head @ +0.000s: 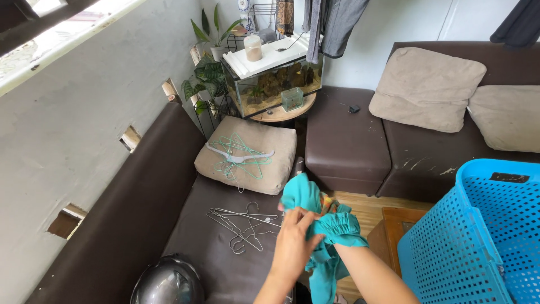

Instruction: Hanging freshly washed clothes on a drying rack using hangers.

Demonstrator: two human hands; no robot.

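A dark brown corner sofa (343,135) runs along a pale grey wall (84,129) on the left and across the far side, with beige cushions (427,87) on its far right seats and wooden floor (365,208) showing in the near middle. In the far corner a glass aquarium (275,81) stands on a round wooden table (284,112), with green potted plants (211,73) just left of it. Daylight enters from a window (50,34) at the upper left, and dark clothes (332,22) hang along the far wall.

Three beige square fabric cushions (247,155) sit on the brown sofas. There is one blue perforated plastic laundry basket (478,236), one glass aquarium (275,81), one teal garment (320,225), and one dark glossy helmet (167,281).
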